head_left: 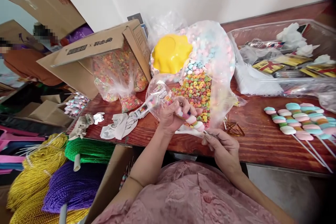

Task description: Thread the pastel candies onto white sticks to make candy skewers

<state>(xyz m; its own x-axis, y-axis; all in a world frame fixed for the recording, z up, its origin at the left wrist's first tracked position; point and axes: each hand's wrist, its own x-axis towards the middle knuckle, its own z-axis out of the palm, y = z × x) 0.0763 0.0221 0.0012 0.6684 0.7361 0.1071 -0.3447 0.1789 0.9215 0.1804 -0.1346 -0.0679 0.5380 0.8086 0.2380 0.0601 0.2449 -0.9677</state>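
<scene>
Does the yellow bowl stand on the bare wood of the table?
No, the yellow bowl rests on pastel candies inside the big clear bag, not on the table.

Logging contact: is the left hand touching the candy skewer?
Touching. The head view shows the left hand closed around the candy skewer, fingers over its upper candies.

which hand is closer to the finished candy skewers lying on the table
Right. The right hand is just left of the finished candy skewers; the left hand is farther left, gripping a wrapped skewer.
</scene>
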